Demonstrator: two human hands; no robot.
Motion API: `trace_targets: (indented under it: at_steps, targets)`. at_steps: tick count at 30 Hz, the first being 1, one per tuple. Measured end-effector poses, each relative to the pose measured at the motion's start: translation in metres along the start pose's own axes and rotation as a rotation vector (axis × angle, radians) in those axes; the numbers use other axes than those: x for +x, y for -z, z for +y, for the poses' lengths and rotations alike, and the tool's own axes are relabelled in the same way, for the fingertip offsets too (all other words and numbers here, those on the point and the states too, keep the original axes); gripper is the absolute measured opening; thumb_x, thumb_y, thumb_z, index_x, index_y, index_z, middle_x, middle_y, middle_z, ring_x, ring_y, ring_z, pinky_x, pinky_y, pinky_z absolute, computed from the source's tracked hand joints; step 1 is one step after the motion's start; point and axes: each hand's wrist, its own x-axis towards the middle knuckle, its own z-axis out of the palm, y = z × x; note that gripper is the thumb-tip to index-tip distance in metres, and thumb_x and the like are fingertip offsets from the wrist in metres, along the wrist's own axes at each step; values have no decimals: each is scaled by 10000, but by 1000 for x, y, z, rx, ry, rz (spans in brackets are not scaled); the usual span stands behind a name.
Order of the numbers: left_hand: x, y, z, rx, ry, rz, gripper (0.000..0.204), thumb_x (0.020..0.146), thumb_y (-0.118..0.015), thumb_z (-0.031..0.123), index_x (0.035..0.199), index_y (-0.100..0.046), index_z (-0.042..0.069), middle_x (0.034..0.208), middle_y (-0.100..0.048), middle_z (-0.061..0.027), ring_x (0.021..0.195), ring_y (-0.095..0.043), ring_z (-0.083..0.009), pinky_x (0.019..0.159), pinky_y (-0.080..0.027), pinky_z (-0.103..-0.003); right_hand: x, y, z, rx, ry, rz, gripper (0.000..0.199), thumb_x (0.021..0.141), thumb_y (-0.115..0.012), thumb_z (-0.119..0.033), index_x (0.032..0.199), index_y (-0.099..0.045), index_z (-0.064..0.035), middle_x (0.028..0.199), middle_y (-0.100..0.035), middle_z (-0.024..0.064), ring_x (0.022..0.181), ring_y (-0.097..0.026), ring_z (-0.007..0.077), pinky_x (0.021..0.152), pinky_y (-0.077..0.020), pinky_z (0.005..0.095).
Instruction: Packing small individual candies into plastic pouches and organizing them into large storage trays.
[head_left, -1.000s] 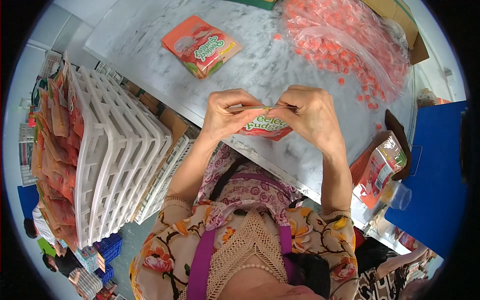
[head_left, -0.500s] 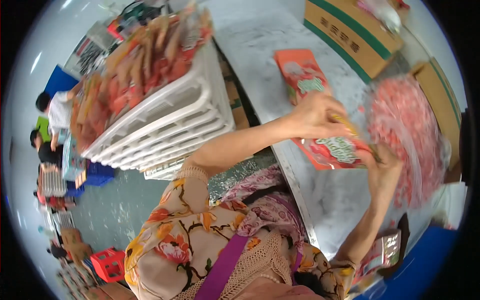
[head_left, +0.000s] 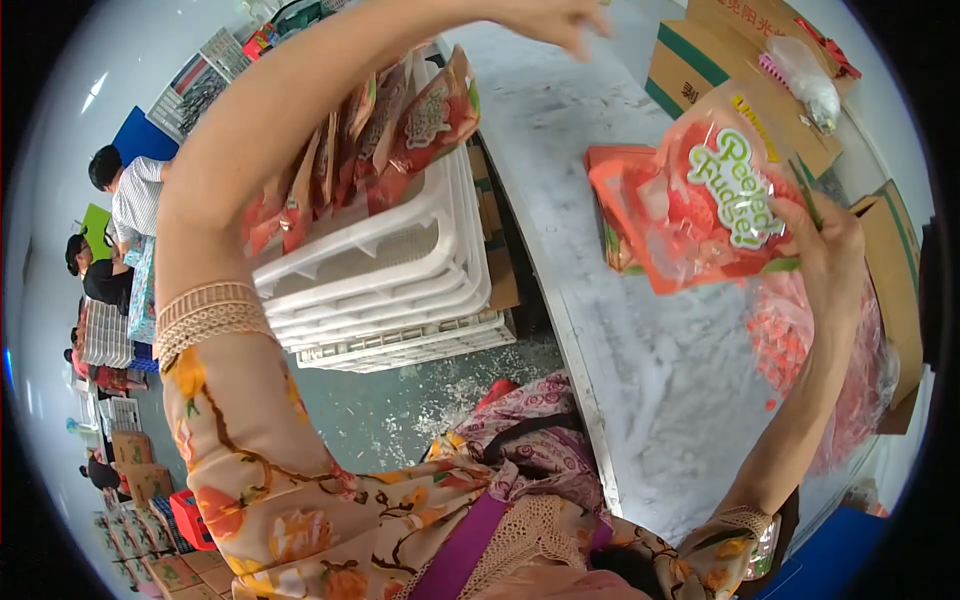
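Right hand (head_left: 835,250), at three o'clock in the view, grasping the orange snack pouch (head_left: 715,195) by its right edge, fingers pinched on it, holding it tilted and lifted above the grey desk (head_left: 660,370). Showing a green band along the pouch's lower edge and pale lettering on its face. Lying flat on the desk just behind it, toward nine o'clock of it, a second orange pouch (head_left: 605,215), partly covered by the held one.

Left hand (head_left: 545,15), at twelve o'clock, reaching high with fingers spread and released, holding nothing, hovering above the filled pouches (head_left: 400,130) standing upright in rows in the top white plastic crate (head_left: 400,260). Stacking under it, several more white crates, resting on the floor at nine o'clock of the desk edge.

Lying at four o'clock of the right hand, a clear bag of small orange pieces (head_left: 830,350), touching the desk. Standing at one o'clock, cardboard boxes (head_left: 700,60) with a small clear bag on top. Sitting far off at nine o'clock, other people (head_left: 115,240) beside more crates and boxes.
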Motion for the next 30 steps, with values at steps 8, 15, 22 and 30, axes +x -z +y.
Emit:
trace_targets:
  at_steps: [8, 15, 22, 30]
  targets:
    - [-59, -76, -139, 322, 139, -436, 407, 682, -737, 321, 1045, -724, 139, 1102, -634, -168, 1026, -589, -344, 867, -484, -368, 123, -92, -33, 547, 57, 33, 271, 858, -676, -220, 969, -694, 27, 755, -677, 51, 605, -617, 100, 559, -483, 241]
    - [-85, -50, -169, 302, 413, -642, 157, 641, -716, 167, 727, -725, 35, 676, -651, -147, 610, -634, -265, 554, -501, -371, 211, -205, -91, 811, 22, -101, 260, 853, -692, -257, 974, -684, -26, 823, -703, 53, 683, -636, 93, 619, -472, 246]
    - [-118, -10, -182, 155, 410, -846, 432, 763, -703, 312, 1109, -676, 54, 895, -695, -155, 792, -652, -326, 715, -516, -398, 222, -285, -152, 975, 16, -318, 276, 856, -697, -288, 932, -689, -22, 800, -704, 66, 677, -646, 107, 584, -478, 267]
    - [-98, -45, -186, 340, -31, 70, 209, 790, -609, 158, 683, -577, -20, 639, -558, -195, 610, -561, -353, 590, -450, -438, 213, -314, -127, 819, 111, -577, 594, 781, -629, -637, 970, -728, -83, 848, -687, 83, 865, -639, 207, 799, -518, 359]
